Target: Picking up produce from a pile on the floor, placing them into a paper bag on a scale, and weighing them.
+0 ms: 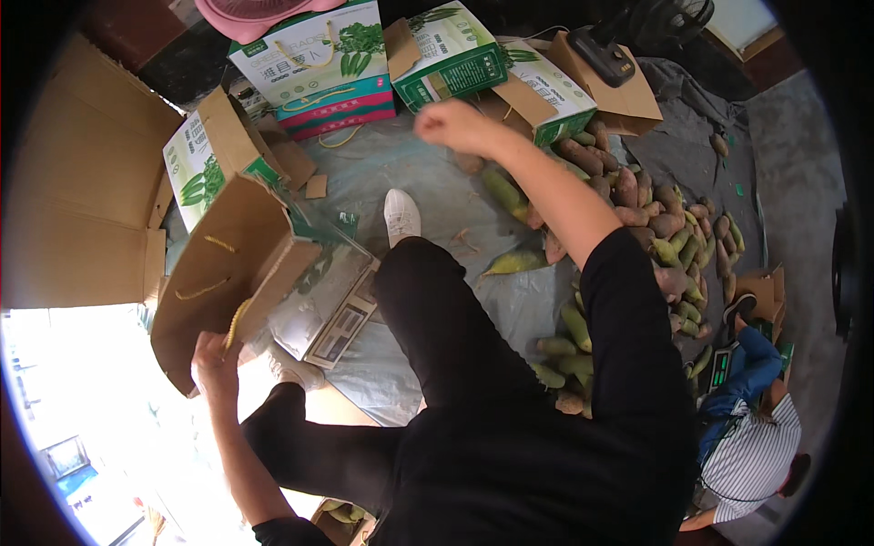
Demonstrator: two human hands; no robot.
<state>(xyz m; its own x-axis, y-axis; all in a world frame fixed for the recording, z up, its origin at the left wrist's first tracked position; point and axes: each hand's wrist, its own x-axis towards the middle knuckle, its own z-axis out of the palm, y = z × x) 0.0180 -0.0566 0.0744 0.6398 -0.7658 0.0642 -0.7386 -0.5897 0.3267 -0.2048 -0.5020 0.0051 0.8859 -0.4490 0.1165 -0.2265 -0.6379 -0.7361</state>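
At the left, my left hand (216, 369) is closed on the yellow rope handle (238, 323) of an open carton (205, 259). The carton is tilted, brown inside, and stands over or against a flat scale (341, 333) with a metal platform; where it rests I cannot tell. My right hand (451, 125) is stretched forward, in front of the white and green cartons, its fingers curled closed. What they hold, if anything, is hidden. To the right of that forearm lies a big pile of green and reddish radishes (628, 191). One green radish (516, 263) lies apart on the sheet.
White and green cartons (314, 59) line the back, a pink basin (259, 14) on top. A black fan (612, 59) stands by them. Grey sheeting (364, 173) covers the floor. A person in a striped shirt (751, 446) crouches by another scale (720, 369) at the right.
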